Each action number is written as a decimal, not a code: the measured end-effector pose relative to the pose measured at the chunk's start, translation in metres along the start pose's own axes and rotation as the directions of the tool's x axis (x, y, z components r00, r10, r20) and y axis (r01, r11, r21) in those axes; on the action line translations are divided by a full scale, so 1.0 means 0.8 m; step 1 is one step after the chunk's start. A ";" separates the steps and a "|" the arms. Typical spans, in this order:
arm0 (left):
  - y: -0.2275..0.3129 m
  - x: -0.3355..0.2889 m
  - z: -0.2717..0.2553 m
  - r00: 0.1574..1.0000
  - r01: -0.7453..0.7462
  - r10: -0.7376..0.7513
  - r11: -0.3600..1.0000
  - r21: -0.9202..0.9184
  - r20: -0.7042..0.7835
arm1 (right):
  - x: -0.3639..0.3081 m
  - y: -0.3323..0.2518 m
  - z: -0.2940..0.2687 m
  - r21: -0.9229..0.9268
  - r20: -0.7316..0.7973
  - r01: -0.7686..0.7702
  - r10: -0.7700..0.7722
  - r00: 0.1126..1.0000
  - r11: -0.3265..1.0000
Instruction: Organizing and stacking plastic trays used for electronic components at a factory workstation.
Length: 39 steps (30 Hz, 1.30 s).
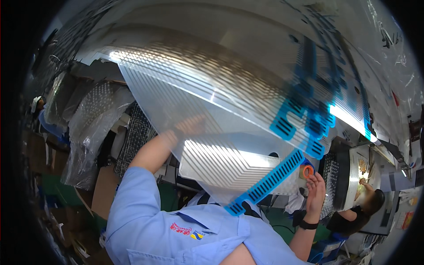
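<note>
A large clear plastic sheet (159,97) printed with fine dark lines spreads across the middle, with bright blue slotted strips (274,181) along its right side. My left hand (192,125) shows hazily through this sheet; its fingers are too blurred to tell their grip. On the right, the fingers of my right hand (315,194) are bent against a roll of tape (308,171) with an orange core. A dark band is round my right wrist. Beneath the lined sheet, a pale glossy panel (221,161) reflects light.
Clear plastic wrapping (90,137) hangs at the left, above a cardboard box (104,190). A dark patterned stack (137,139) stands beside it. Another person (362,210) works at a lit bench on the far right. Bulky transparent film covers the top of the view.
</note>
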<state>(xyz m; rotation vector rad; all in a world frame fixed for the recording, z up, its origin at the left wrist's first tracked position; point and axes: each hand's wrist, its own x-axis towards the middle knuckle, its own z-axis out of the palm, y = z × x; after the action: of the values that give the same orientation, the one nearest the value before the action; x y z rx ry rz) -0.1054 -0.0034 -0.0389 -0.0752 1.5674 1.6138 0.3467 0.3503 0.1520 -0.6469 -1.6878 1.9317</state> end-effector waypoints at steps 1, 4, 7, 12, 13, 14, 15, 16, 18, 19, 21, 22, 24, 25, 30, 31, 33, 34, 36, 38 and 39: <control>0.001 0.000 -0.001 1.000 0.001 -0.001 1.000 0.000 -0.004 | 0.001 0.000 0.000 0.001 0.001 0.002 -0.002 1.000 1.000; 0.003 0.004 0.000 1.000 -0.002 0.002 1.000 0.007 -0.008 | 0.001 -0.001 -0.001 0.010 0.003 0.014 -0.014 1.000 1.000; 0.005 0.012 0.005 1.000 -0.004 0.004 1.000 0.007 -0.009 | -0.002 -0.001 -0.006 -0.009 0.021 0.018 -0.018 1.000 1.000; 0.016 0.030 0.010 0.999 -0.028 0.028 1.000 0.014 -0.032 | -0.010 -0.005 -0.006 0.014 -0.021 0.011 -0.010 1.000 1.000; 0.017 0.032 0.011 0.999 -0.031 0.032 0.999 0.010 -0.038 | -0.012 -0.004 -0.006 0.015 -0.026 0.013 -0.013 1.000 1.000; 0.020 0.034 0.009 0.998 -0.036 0.036 0.999 0.008 -0.045 | -0.013 -0.003 -0.006 0.015 -0.039 -0.001 0.001 0.999 1.000; 0.021 0.037 0.011 0.998 -0.039 0.039 0.999 0.003 -0.048 | -0.015 -0.003 -0.007 0.014 -0.055 -0.016 0.017 0.998 1.000; 0.022 0.040 0.011 0.998 -0.042 0.041 0.999 0.000 -0.051 | -0.016 -0.002 -0.007 0.013 -0.062 -0.015 0.016 0.998 1.000; 0.026 0.043 0.012 0.997 -0.049 0.048 0.999 -0.006 -0.061 | -0.017 -0.002 -0.006 0.006 -0.071 -0.023 0.023 0.997 1.000; 0.028 0.045 0.012 0.996 -0.053 0.052 0.999 -0.012 -0.068 | -0.017 -0.002 -0.005 0.008 -0.077 -0.022 0.022 0.997 1.000; 0.032 0.046 0.011 0.995 -0.064 0.062 0.998 -0.024 -0.082 | -0.016 -0.003 -0.004 0.009 -0.089 -0.038 0.039 0.995 0.999; 0.035 0.047 0.010 0.994 -0.072 0.069 0.997 -0.029 -0.089 | -0.015 -0.003 -0.003 0.011 -0.096 -0.037 0.038 0.995 0.999; 0.038 0.048 0.011 0.992 -0.079 0.075 0.996 -0.040 -0.103 | -0.014 -0.003 -0.003 -0.006 -0.109 -0.066 0.065 0.992 0.998; 0.040 0.049 0.011 0.991 -0.084 0.079 0.995 -0.045 -0.106 | -0.015 -0.003 -0.003 -0.006 -0.117 -0.066 0.064 0.991 0.998; 0.046 0.051 0.008 0.985 -0.112 0.103 0.992 -0.059 -0.135 | -0.016 0.001 -0.006 -0.005 -0.116 -0.071 0.070 0.991 0.997; 0.047 0.051 0.008 0.985 -0.117 0.107 0.991 -0.060 -0.139 | -0.017 0.000 -0.006 -0.003 -0.118 -0.071 0.070 0.991 0.998; 0.049 0.051 0.004 0.981 -0.130 0.118 0.989 -0.068 -0.153 | -0.018 0.000 -0.004 0.006 -0.118 -0.066 0.066 0.991 0.998; 0.048 0.049 0.000 0.980 -0.133 0.121 0.988 -0.072 -0.159 | -0.018 0.001 -0.004 0.009 -0.116 -0.067 0.068 0.991 0.998; 0.052 0.051 -0.001 0.978 -0.142 0.128 0.987 -0.073 -0.165 | -0.018 0.004 -0.005 0.020 -0.127 -0.074 0.076 0.989 0.997; 0.055 0.052 0.007 0.978 -0.148 0.134 0.986 -0.074 -0.163 | -0.020 0.005 -0.006 0.002 -0.138 -0.078 0.078 0.987 0.997; 0.057 0.053 0.009 0.977 -0.151 0.137 0.986 -0.075 -0.164 | -0.021 0.005 -0.007 -0.017 -0.144 -0.083 0.080 0.986 0.996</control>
<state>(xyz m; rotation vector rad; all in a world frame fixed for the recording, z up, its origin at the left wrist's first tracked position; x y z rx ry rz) -0.1555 0.0324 -0.0259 -0.1424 1.6540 1.8283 0.3631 0.3434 0.1481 -0.8553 -1.6198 1.8748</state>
